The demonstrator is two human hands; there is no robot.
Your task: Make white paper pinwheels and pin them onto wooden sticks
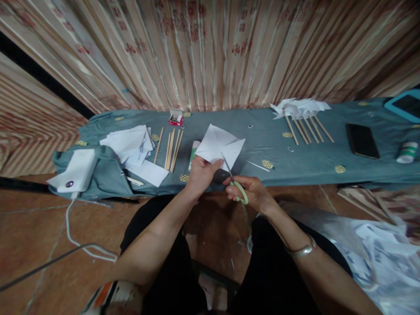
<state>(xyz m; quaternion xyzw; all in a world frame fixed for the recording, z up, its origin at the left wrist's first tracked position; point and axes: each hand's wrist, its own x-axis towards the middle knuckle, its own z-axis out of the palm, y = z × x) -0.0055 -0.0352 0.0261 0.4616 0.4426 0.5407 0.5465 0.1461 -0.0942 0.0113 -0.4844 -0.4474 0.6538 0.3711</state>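
My left hand point(201, 175) pinches the near left edge of a white paper square point(218, 144), held up over the front part of the cloth-covered bench. Slits run inward from some of the paper's corners. My right hand point(249, 190) has its fingers in the handles of green-handled scissors point(241, 192). The blades lie at the paper's near edge, pointing toward its middle. Partly behind the paper and my left hand is a green and white tube or bottle point(194, 153). A thin white strip point(258, 166) lies to the right.
Wooden sticks point(170, 151), a small red box point(176, 117) and a pile of white paper point(127, 142) lie left. Paper pinwheels on sticks point(303, 109), a black phone point(362, 140) and another bottle point(407, 152) are right. A white power strip point(77, 170) sits at the left end; plastic bag point(377, 253) below.
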